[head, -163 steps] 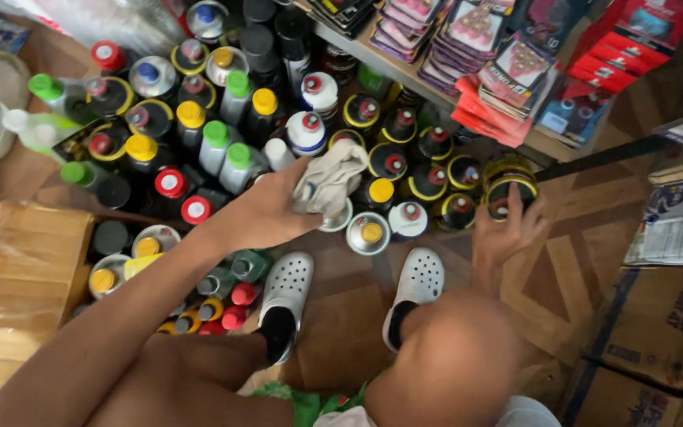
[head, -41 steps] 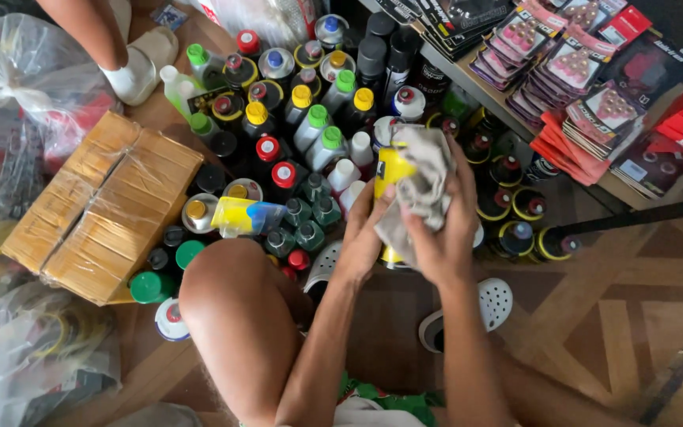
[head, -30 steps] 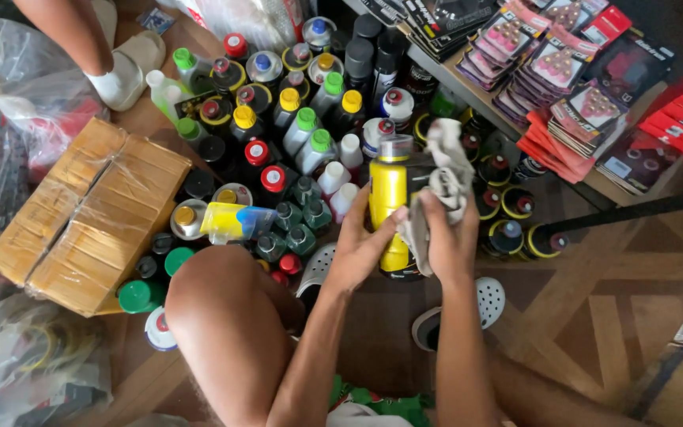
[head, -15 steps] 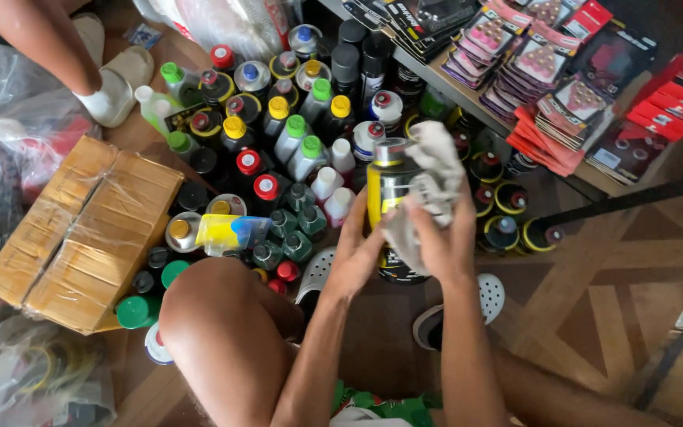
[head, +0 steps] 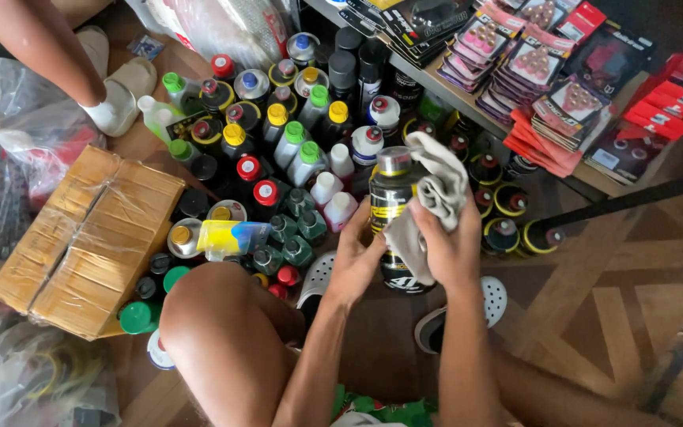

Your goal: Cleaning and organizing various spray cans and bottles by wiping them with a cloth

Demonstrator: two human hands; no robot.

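My left hand grips the lower body of a black and yellow spray can with a silver cap, held upright above the floor. Pressed against the can's right side is a grey cloth, bunched in my right hand. Below and behind the can stand many bottles and cans with red, yellow, green and white caps. My bare left knee rises at the lower left.
A taped cardboard box lies at the left, with plastic bags beyond it. A low shelf holds packaged goods. Another person's arm and white shoe are at the top left. My white clogs rest on the wooden floor.
Earlier the right hand was empty and the left held the cloth over the cans. Since then a can was lifted, and the cloth has slid up and down its side.
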